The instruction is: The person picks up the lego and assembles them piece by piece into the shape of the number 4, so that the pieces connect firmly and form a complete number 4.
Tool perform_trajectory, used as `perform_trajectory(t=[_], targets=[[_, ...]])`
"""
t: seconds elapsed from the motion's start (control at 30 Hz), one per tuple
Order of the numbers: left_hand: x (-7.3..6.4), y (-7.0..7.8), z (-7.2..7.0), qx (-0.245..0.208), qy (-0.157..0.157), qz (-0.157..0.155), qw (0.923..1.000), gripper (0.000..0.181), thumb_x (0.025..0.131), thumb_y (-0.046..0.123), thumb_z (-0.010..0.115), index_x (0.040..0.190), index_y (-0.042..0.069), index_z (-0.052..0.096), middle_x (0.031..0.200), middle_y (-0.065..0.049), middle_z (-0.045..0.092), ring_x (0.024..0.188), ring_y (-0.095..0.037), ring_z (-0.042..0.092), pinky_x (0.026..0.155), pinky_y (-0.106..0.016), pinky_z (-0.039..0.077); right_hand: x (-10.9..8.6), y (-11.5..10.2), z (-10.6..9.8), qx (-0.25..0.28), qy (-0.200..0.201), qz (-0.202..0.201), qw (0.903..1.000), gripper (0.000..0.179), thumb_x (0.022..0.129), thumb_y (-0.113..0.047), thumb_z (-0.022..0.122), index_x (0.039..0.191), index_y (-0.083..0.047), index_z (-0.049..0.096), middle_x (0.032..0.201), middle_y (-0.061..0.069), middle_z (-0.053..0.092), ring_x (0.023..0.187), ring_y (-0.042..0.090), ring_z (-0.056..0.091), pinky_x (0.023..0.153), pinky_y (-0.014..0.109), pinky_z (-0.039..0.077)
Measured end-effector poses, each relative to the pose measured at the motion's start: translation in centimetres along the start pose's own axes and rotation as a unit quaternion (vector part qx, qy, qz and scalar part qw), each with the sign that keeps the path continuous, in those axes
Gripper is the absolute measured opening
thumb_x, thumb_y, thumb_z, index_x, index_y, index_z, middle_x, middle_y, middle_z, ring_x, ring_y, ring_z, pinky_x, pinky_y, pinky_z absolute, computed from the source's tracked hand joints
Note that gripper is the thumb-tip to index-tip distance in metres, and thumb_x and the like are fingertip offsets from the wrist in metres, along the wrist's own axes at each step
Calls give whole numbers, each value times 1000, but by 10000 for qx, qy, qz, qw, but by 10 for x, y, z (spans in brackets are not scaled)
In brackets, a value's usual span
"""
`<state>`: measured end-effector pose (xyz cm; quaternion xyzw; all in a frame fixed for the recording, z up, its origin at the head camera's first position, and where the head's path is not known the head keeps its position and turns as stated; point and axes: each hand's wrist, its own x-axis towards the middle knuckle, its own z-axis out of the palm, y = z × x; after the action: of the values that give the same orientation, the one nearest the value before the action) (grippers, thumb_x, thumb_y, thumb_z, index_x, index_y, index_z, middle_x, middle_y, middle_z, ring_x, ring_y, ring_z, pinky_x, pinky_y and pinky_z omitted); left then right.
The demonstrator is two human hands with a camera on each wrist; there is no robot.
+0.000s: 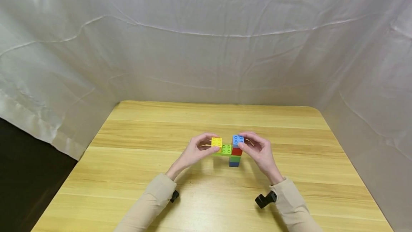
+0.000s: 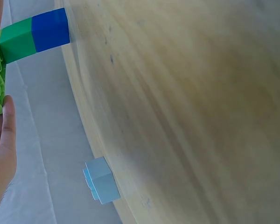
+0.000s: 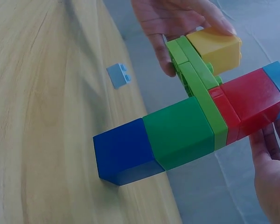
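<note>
A stack of toy building bricks stands upright on the table. From the bottom it has a dark blue brick (image 3: 128, 151), a green brick (image 3: 179, 133), a long lime brick (image 3: 196, 84) jutting out leftward, a red brick (image 3: 254, 100) and a light blue brick (image 1: 238, 139). On the lime brick's outer end sits a yellow brick (image 1: 216, 141). My left hand (image 1: 200, 149) pinches the yellow brick, with a finger reaching under the lime overhang. My right hand (image 1: 260, 150) grips the light blue brick between thumb and fingers at the top.
A loose pale blue brick (image 2: 101, 179) lies on its own on the wooden table (image 1: 128, 189), beyond the left hand. Light grey cloth (image 1: 206, 60) hangs behind and along the sides. A black wrist-camera piece (image 1: 266, 199) sits at the right cuff.
</note>
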<state>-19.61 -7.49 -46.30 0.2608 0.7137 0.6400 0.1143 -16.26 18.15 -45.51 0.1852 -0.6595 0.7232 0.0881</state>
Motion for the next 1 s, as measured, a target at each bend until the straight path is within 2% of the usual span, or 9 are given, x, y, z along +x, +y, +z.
perform_trajectory(t=[0.13, 0.23, 0.4, 0.5, 0.6, 0.7, 0.8, 0.87, 1.0], targets=[[1, 0, 1, -3, -6, -4, 10000, 37, 94, 13, 71, 131, 11, 62, 120, -19, 67, 104, -20, 69, 87, -30, 62, -1, 4, -1, -29, -52, -91, 9999, 34, 88, 11, 67, 121, 10, 63, 120, 0, 68, 106, 9, 65, 95, 19, 57], [1, 0, 1, -5, -9, -14, 10000, 37, 94, 13, 71, 131, 11, 62, 119, -19, 67, 104, -20, 69, 88, -33, 62, -4, 9, -2, -132, -151, -91, 9998, 44, 87, 13, 67, 128, 16, 54, 122, -7, 67, 109, 7, 64, 97, 18, 55], [-1, 2, 2, -29, -60, 32, 10000, 37, 95, 12, 70, 131, 9, 62, 120, -20, 67, 104, -21, 69, 89, -41, 62, -10, 17, -2, -562, -402, 278, 9972, 52, 85, 8, 73, 133, 13, 52, 121, -16, 66, 113, 0, 64, 102, 16, 51], [0, 3, 3, -39, -92, 56, 9999, 37, 95, 12, 70, 131, 9, 61, 120, -20, 67, 104, -21, 69, 89, -38, 62, -12, 22, -3, -775, -449, 509, 9947, 52, 84, 4, 76, 132, 10, 55, 118, -17, 68, 112, -1, 65, 101, 16, 52], [0, 3, 3, -44, -98, 60, 9999, 37, 94, 11, 71, 131, 9, 62, 121, -20, 67, 104, -19, 69, 88, -32, 62, -12, 24, -3, -887, -472, 629, 9929, 54, 84, 4, 77, 133, 9, 55, 121, -7, 69, 111, -1, 65, 100, 16, 52], [0, 3, 2, -41, -156, 78, 9998, 40, 93, 12, 72, 132, 10, 61, 122, -19, 66, 105, -20, 69, 88, -31, 62, -13, 26, -4, -965, -481, 720, 9916, 55, 84, 4, 77, 134, 9, 55, 127, 14, 68, 110, -3, 65, 99, 15, 52], [0, 2, -1, 62, -300, 51, 9995, 48, 91, 14, 75, 136, 10, 58, 128, -16, 65, 112, -25, 67, 96, -34, 59, -13, 27, -4, -999, -451, 781, 9909, 55, 84, 4, 76, 134, 10, 55, 129, 31, 62, 109, -4, 64, 98, 13, 52], [0, 0, -6, 238, -430, -24, 9988, 57, 88, 15, 78, 140, 11, 54, 134, -13, 63, 119, -28, 64, 104, -38, 55, -13, 28, -5, -1019, -444, 794, 9906, 55, 84, 4, 76, 134, 11, 55, 130, 35, 60, 109, -5, 64, 98, 13, 51], [-2, -5, -20, 1015, -499, -118, 9935, 72, 81, 15, 84, 145, 11, 50, 140, -12, 60, 130, -34, 56, 115, -48, 44, -12, 28, -4, -1049, -412, 901, 9895, 55, 84, 4, 77, 134, 10, 55, 131, 34, 60, 108, -6, 64, 98, 12, 51]])
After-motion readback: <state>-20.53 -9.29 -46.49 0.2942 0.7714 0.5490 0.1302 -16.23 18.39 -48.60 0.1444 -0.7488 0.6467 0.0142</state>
